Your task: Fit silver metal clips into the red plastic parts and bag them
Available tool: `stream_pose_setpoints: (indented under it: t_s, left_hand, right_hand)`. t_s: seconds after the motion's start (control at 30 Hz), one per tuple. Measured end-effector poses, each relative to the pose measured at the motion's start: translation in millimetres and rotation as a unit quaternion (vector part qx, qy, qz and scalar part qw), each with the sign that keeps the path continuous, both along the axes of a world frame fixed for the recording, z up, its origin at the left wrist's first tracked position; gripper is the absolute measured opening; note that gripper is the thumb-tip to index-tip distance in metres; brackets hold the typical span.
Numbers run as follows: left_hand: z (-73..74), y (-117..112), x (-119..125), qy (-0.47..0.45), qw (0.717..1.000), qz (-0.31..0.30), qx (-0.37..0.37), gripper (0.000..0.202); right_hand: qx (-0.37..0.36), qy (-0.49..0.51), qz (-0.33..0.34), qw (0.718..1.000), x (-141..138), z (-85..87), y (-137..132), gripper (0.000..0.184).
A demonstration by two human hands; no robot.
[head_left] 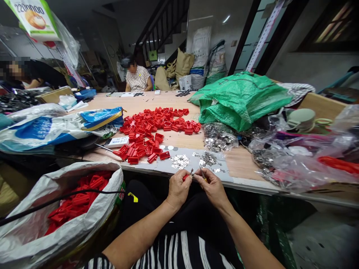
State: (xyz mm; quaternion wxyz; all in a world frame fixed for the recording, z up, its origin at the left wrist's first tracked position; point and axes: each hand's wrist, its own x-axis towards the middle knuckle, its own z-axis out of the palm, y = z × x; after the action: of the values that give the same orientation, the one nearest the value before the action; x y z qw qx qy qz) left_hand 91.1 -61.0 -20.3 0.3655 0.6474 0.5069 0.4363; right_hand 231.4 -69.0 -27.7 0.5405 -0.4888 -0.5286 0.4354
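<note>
My left hand [179, 188] is closed around a small red plastic part [185, 177], mostly covered by the fingers, with a bit of metal at its top. Close beside it, my right hand [211, 185] pinches a slim pointed metal tool [202, 172] with a yellow section; its exact kind is unclear. Both hands meet just off the table's front edge. Beyond them lie a pile of flat silvery metal pieces [180, 161] and a darker pile of small metal parts [209, 159] on a grey sheet. Many red plastic parts [151, 129] are heaped farther back.
An open white sack [109, 170] of red parts stands at my left, a black cord crossing it. A green woven bag [244, 97] and clear plastic bags [291, 160] crowd the right. A blue-white bag [56, 127] lies left. Two people [138, 78] sit beyond the table.
</note>
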Motion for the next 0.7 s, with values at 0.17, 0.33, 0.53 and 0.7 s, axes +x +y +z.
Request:
stream_pose_setpoints:
  t_s: [0.17,0.33,0.53,0.7]
  left_hand:
    - [1.1,-1,0,0.005,1.000,-0.002,0.010,0.015]
    - [2.6,-3,-1,0.042,0.998,-0.006,0.055,0.015]
    - [4.7,-4,-1,0.067,0.995,-0.010,0.075,0.016]
    - [4.6,-5,-2,0.091,0.992,-0.010,0.091,0.016]
  right_hand:
    - [-0.027,0.026,0.041,0.998,0,4.2,-2,0.034]
    - [-0.093,0.128,0.067,0.985,0,9.6,-4,0.039]
    - [-0.093,0.126,0.062,0.986,0,12.4,-5,0.040]
    - [-0.124,0.153,0.092,0.976,0,11.7,-7,0.038]
